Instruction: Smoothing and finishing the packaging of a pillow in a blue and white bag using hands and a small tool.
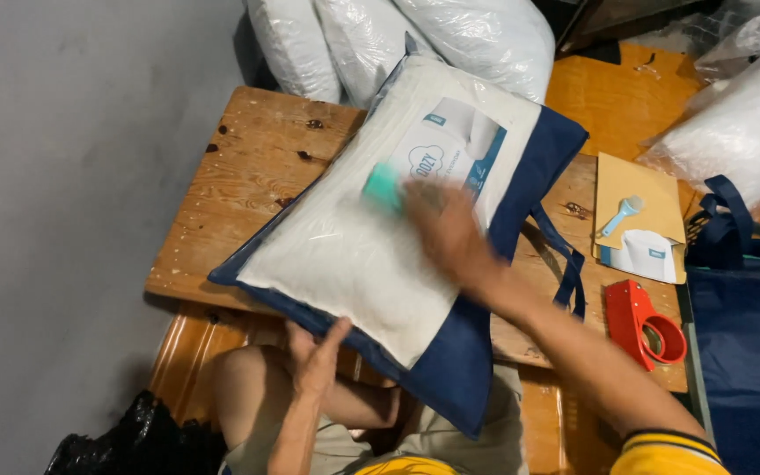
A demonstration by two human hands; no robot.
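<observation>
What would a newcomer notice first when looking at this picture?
First, the big white pillow in its clear, navy-edged bag, lying slantwise across the wooden table. The right hand, blurred, sweeps a small teal thing over its top, while the left hand grips its near edge. At the table's right end sits a red tape dispenser.

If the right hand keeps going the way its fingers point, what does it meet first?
The right hand, blurred, points up-left across the bagged pillow. First in line is the small teal thing at its fingertips; whether it is already held is unclear.
</observation>
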